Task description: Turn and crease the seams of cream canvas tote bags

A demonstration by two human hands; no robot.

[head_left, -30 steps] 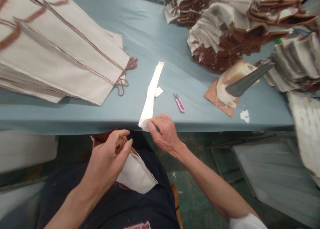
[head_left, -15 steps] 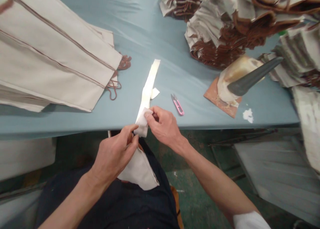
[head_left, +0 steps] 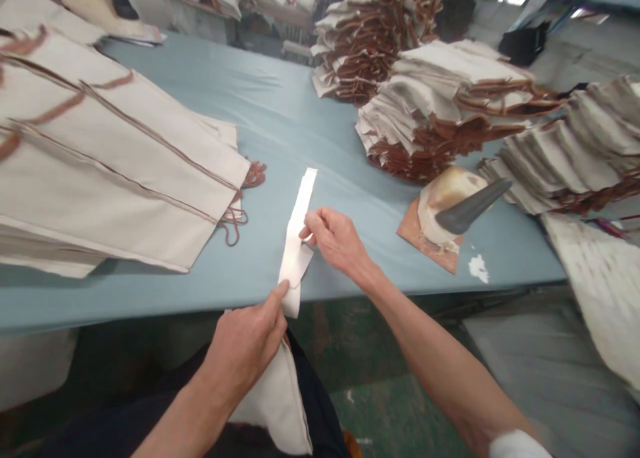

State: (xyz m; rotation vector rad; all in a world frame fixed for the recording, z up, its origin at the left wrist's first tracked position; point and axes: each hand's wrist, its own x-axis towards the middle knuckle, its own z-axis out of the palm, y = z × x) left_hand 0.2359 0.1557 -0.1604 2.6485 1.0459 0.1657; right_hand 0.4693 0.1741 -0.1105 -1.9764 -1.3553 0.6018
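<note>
Fingertips (head_left: 281,291) of your left hand (head_left: 247,341) pinch the near end of the white strip (head_left: 302,198). Your right hand (head_left: 336,239) pinches it midway over the bench (head_left: 300,111).

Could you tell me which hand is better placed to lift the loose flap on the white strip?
Likely the right hand: its fingertips pinch the white strip beside the flap; the left hand holds the near end.

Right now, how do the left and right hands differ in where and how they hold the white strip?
The left hand pinches the white strip at its near end, past the table edge; the right hand pinches it farther up, over the table. The left hand's thumb lies flat on the strip; the right hand's fingers curl. Both are bare and grip the same strip.
</note>
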